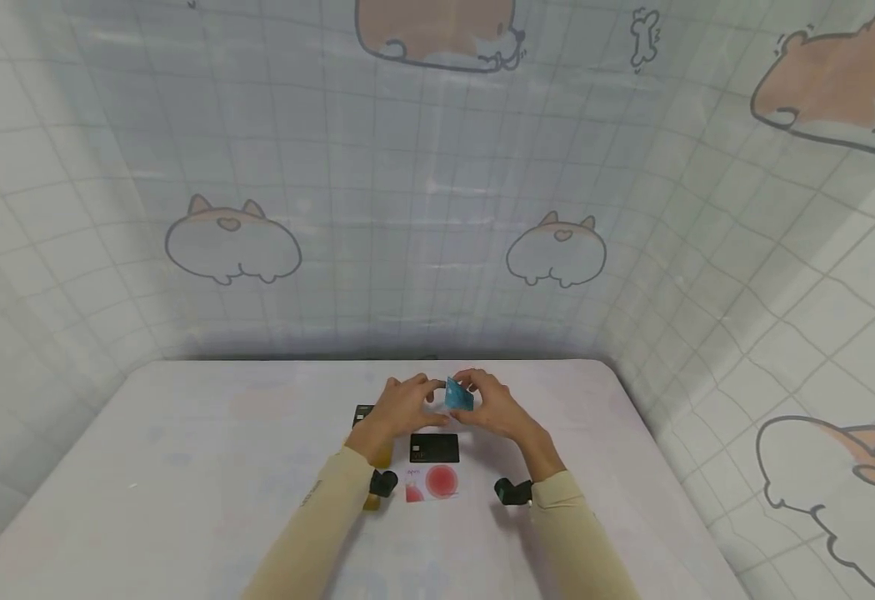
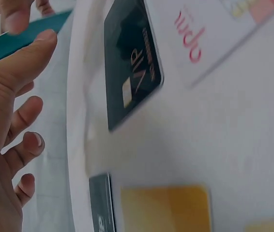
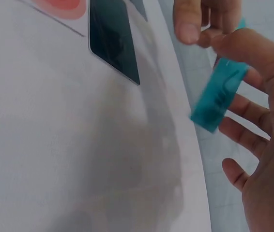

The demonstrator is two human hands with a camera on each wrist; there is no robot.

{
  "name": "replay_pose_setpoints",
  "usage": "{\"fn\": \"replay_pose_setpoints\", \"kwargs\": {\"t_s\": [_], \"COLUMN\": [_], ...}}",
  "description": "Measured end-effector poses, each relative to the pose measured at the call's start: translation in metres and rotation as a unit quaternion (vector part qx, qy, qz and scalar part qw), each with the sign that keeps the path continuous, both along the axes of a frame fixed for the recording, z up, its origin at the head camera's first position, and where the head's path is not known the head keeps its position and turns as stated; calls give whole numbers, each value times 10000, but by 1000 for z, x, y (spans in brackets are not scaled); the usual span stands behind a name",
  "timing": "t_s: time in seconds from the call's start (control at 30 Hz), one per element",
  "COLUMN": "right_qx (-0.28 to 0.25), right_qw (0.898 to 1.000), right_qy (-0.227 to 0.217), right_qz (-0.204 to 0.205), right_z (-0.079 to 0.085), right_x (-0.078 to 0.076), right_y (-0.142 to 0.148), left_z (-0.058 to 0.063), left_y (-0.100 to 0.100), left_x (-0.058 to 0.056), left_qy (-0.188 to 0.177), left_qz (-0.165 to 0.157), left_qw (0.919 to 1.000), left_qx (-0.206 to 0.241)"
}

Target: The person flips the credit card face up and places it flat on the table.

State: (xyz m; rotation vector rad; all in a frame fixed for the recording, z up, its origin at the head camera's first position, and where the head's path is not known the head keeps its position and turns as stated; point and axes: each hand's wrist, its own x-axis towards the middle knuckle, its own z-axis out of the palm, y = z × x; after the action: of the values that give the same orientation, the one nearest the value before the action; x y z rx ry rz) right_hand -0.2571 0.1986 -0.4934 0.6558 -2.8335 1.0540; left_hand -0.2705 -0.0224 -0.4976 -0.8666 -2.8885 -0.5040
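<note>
A small teal card (image 1: 459, 395) is raised above the far part of the table, between the two hands. My right hand (image 1: 496, 410) pinches it between thumb and fingers; in the right wrist view the teal card (image 3: 219, 94) slants down beside the thumb. Close by on the left, my left hand (image 1: 400, 408) has its fingers loosely bent, with fingertips right at the card's left edge. The left thumb (image 2: 38, 53) overlaps the card in the left wrist view. Below the hands lies a black card (image 1: 434, 448) with a gold chip and lettering.
Nearer me lies a white-and-pink card (image 1: 432, 483) with a red circle. A dark card (image 1: 363, 411) and gold cards (image 2: 166, 208) lie at the left, partly hidden by the left arm. Behind the white table (image 1: 205, 467) hangs a grid-patterned curtain (image 1: 407, 192) with cartoon dogs.
</note>
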Motion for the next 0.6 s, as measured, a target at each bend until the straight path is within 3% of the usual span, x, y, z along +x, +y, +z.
{"fn": "replay_pose_setpoints", "kwargs": {"t_s": [0.3, 0.6], "right_qx": [1200, 1302], "right_qw": [9924, 9913], "right_qy": [217, 175], "right_qz": [-150, -86], "right_z": [1, 0], "right_x": [-3, -4], "right_y": [-10, -19], "left_z": [-1, -1], "left_y": [-14, -21], "left_x": [-6, -6], "left_qy": [204, 184], "left_qz": [-108, -90], "left_qw": [9996, 9998], "left_qx": [161, 54]}}
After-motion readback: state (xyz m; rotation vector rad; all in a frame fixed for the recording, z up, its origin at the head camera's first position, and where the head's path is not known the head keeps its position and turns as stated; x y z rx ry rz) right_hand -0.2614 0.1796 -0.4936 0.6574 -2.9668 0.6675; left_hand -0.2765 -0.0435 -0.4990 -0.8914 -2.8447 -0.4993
